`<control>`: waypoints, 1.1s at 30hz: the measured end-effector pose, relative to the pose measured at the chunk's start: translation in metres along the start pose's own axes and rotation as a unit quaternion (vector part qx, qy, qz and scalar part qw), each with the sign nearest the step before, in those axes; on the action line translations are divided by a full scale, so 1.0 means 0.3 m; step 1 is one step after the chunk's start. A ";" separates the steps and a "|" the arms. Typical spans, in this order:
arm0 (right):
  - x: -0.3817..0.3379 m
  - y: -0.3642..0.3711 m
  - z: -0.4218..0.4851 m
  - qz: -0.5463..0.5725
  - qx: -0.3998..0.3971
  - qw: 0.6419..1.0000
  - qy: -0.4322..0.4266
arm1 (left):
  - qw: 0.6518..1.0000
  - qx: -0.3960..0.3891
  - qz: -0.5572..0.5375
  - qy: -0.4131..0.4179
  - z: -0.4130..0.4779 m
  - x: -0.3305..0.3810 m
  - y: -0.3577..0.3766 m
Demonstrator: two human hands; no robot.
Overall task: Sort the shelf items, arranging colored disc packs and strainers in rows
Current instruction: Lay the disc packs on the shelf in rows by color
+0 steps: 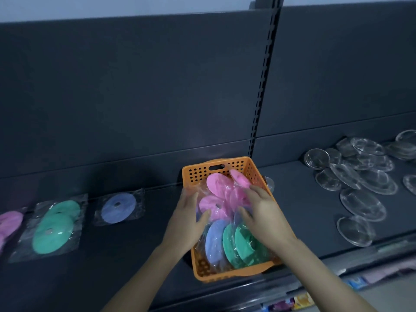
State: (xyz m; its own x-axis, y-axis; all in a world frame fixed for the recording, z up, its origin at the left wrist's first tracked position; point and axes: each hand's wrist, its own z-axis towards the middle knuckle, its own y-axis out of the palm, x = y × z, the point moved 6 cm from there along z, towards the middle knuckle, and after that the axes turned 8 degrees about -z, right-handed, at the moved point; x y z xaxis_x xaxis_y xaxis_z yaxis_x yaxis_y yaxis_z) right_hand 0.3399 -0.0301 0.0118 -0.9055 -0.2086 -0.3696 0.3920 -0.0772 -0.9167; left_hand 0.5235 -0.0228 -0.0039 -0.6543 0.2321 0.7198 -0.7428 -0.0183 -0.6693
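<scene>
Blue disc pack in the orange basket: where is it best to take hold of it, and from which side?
Take the blue disc pack by its upper rim, from above, a finger on each flat face. It stands on edge in the orange basket, close beside the green packs, so mainly its top edge is free.

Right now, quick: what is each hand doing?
Left hand: pinching a pink disc pack in the orange basket.
Right hand: fingers on the disc packs; grip cannot be told.
</scene>
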 end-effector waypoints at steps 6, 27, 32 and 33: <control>0.021 0.065 0.145 0.042 -0.052 0.997 0.031 | 1.000 0.012 -0.003 -0.026 0.011 0.015 0.028; 0.357 0.018 0.249 -0.004 -0.088 0.987 0.138 | 0.995 -0.048 0.080 0.023 0.196 0.176 0.175; 0.389 0.007 0.275 0.016 -0.038 0.987 0.157 | 0.968 -0.047 0.240 0.054 0.260 0.201 0.207; 0.402 -0.001 0.275 0.032 -0.026 0.985 0.166 | 0.968 -0.061 0.237 0.062 0.283 0.210 0.219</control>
State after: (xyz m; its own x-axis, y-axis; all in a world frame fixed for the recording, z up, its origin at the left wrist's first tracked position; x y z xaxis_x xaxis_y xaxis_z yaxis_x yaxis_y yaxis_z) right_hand 0.2440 -0.1356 -0.0201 -0.8860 0.1196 -0.4479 0.4486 -0.0222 -0.8934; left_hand 0.4214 -0.0919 0.0133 -0.8899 0.3402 0.3038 -0.3357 -0.0378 -0.9412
